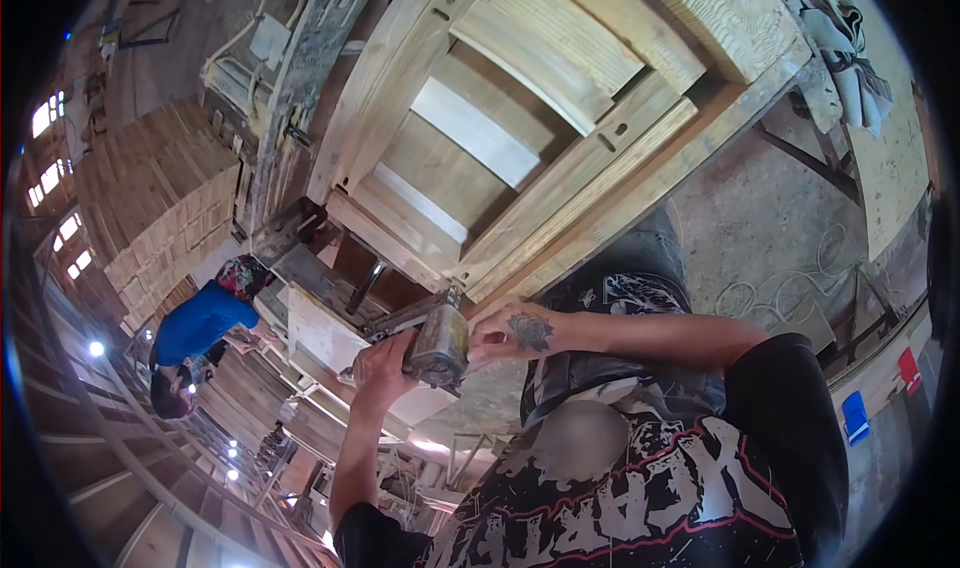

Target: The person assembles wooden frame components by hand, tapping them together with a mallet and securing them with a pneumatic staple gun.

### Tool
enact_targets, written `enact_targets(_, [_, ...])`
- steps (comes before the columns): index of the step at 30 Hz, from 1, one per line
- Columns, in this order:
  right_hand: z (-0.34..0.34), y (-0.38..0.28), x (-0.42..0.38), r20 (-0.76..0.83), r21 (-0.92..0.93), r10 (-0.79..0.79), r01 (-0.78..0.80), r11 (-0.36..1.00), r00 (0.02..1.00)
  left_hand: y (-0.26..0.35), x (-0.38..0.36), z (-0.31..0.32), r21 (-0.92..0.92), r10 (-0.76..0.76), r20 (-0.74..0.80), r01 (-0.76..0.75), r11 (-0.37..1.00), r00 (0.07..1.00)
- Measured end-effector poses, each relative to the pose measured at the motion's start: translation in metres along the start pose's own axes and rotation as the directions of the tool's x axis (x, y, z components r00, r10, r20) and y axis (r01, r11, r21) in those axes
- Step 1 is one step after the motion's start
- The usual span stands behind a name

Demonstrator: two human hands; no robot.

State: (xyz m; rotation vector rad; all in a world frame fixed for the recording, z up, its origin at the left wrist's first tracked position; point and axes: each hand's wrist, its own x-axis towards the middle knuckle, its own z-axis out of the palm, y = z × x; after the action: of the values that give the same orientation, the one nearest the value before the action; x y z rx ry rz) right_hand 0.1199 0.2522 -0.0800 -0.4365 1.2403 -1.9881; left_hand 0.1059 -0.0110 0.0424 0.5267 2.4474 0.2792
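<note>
One handheld tool, block-shaped body, worn and dusty; exact type not clear from this angle. Position: at the near corner of the wooden frame, its narrow end turned toward that corner; contact between the two cannot be told.

One left hand: fingers closed around the side of the tool, firm hold.

One right hand: fingers bent, at the opposite side of the tool and just beside the frame corner; whether it grips the tool or only rests against it cannot be told.

One wooden frame, pale timber, lying in front of the person, fitted with several crosswise slats. Oblong slots cut in its rails.

One black shirt, white lettering, worn by the person.

One co-worker, blue top, bent forward, well apart from the frame, beside a large stack of boards.

One bundle of grey cloth, far right. One red item and one blue item, near each other at the right edge.
</note>
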Motion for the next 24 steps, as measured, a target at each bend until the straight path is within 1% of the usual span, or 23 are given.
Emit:
enact_targets(1, [0.002, 0.004, 0.002, -0.001, -0.09, 0.094, -0.093, 0.992, 0.996, -0.009, -0.001, 0.007, 0.03, 0.029, 0.002, -0.029, 0.999, 1.0])
enact_targets(2, [0.002, 0.002, 0.004, 0.001, -0.091, 0.103, -0.102, 0.991, 0.995, -0.011, 0.0, 0.008, 0.021, 0.027, 0.003, -0.027, 0.999, 1.0])
enact_targets(4, [-0.001, -0.004, 0.007, 0.024, -0.194, 0.176, -0.168, 0.967, 0.984, -0.014, 0.004, 0.007, 0.031, 0.037, 0.043, -0.038, 0.999, 0.998])
enact_targets(5, [-0.002, -0.007, 0.008, 0.011, -0.177, 0.194, -0.189, 0.966, 0.981, -0.016, 0.005, 0.007, 0.037, 0.012, 0.081, -0.015, 0.999, 0.997])
enact_targets(9, [0.002, 0.002, 0.01, -0.025, -0.167, 0.175, -0.176, 0.97, 0.984, -0.024, 0.011, 0.012, 0.029, 0.064, 0.043, -0.065, 0.997, 0.997])
enact_targets(11, [0.005, 0.002, 0.011, -0.078, -0.151, 0.146, -0.156, 0.976, 0.986, -0.021, 0.013, 0.011, 0.023, 0.012, 0.033, -0.013, 1.0, 0.999])
enact_targets(12, [0.006, 0.001, 0.011, -0.084, -0.149, 0.144, -0.156, 0.976, 0.986, -0.021, 0.011, 0.01, 0.025, 0.017, 0.036, -0.018, 1.0, 0.999])
enact_targets(14, [0.005, -0.002, 0.011, -0.068, -0.211, 0.158, -0.17, 0.963, 0.985, -0.021, 0.01, 0.009, 0.026, -0.01, 0.053, 0.008, 1.0, 0.999])
enact_targets(18, [0.008, -0.003, 0.01, -0.051, -0.225, 0.169, -0.176, 0.958, 0.984, -0.024, 0.005, 0.009, 0.012, 0.031, 0.048, -0.032, 0.999, 0.998])
enact_targets(20, [0.009, 0.001, 0.01, -0.092, -0.229, 0.121, -0.14, 0.963, 0.988, -0.026, 0.007, 0.01, 0.018, 0.012, 0.101, -0.014, 1.0, 0.995])
enact_targets(21, [0.009, 0.004, 0.009, -0.096, -0.231, 0.124, -0.143, 0.962, 0.988, -0.026, 0.009, 0.011, 0.015, 0.017, 0.101, -0.019, 1.0, 0.995])
enact_targets(23, [0.009, 0.003, 0.009, -0.133, -0.185, 0.112, -0.136, 0.973, 0.985, -0.024, 0.011, 0.012, 0.056, -0.039, 0.119, 0.032, 0.998, 0.992])
enact_targets(24, [0.01, -0.002, 0.008, -0.132, -0.186, 0.115, -0.139, 0.973, 0.985, -0.021, 0.007, 0.01, 0.053, -0.039, 0.119, 0.033, 0.998, 0.992])
